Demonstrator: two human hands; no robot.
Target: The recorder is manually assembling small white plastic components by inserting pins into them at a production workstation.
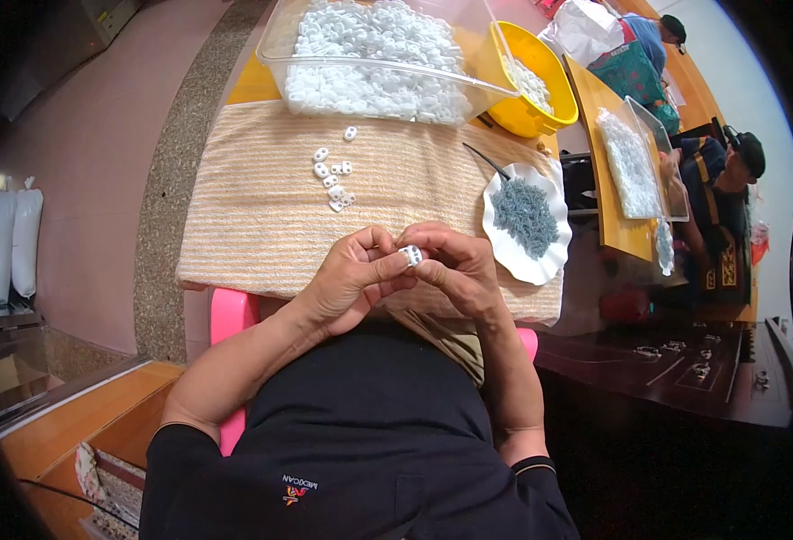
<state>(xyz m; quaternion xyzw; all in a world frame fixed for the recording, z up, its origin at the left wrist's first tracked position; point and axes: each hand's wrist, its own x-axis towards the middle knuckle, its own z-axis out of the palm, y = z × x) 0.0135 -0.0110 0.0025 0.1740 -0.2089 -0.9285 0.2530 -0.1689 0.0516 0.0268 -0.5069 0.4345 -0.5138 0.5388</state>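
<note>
Our left hand [353, 274] and right hand [455, 268] pinch one white clip [412, 255]; seven finished pieces [334, 180] on cloth [252, 225], full bin [374, 58] remains.

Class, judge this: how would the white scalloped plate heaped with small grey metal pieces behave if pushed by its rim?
The white scalloped plate looks thin, so it may flex. It overhangs the striped cloth, so it could tip. The grey metal pieces are heaped loosely and would probably scatter.
</note>
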